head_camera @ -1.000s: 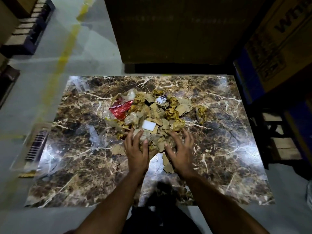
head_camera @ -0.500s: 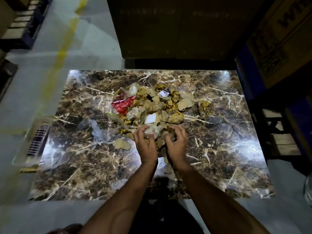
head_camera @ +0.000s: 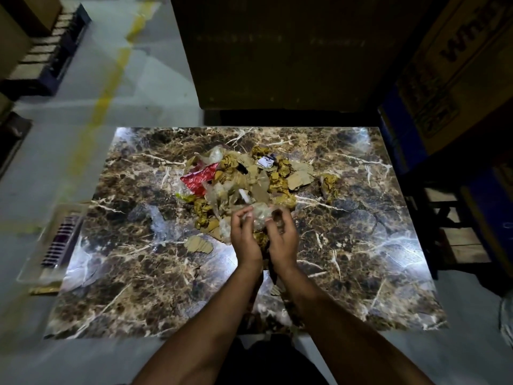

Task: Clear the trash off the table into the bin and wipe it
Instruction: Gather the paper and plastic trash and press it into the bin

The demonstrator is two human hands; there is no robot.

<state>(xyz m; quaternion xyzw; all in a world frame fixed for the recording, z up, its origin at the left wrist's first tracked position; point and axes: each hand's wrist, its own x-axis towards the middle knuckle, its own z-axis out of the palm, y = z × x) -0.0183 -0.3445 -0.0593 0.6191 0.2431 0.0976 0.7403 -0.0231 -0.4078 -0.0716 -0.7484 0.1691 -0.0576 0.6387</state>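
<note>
While my left hand (head_camera: 245, 240) and right hand (head_camera: 281, 237) cup crumpled plastic wrap (head_camera: 261, 218) at the trash pile's (head_camera: 249, 184) six o'clock edge, mid-table (head_camera: 361, 245), it looks light, springy; scoop underneath.

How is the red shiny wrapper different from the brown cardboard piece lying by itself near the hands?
The red wrapper is bright, glossy and printed; the loose cardboard piece is dull, plain tan. The wrapper sits within the trash pile, partly under other scraps, while the cardboard lies apart from it on the bare marble table. The wrapper looks crinkled; the cardboard looks flat. Neither is touched by a hand, and both are trash on the table.
</note>
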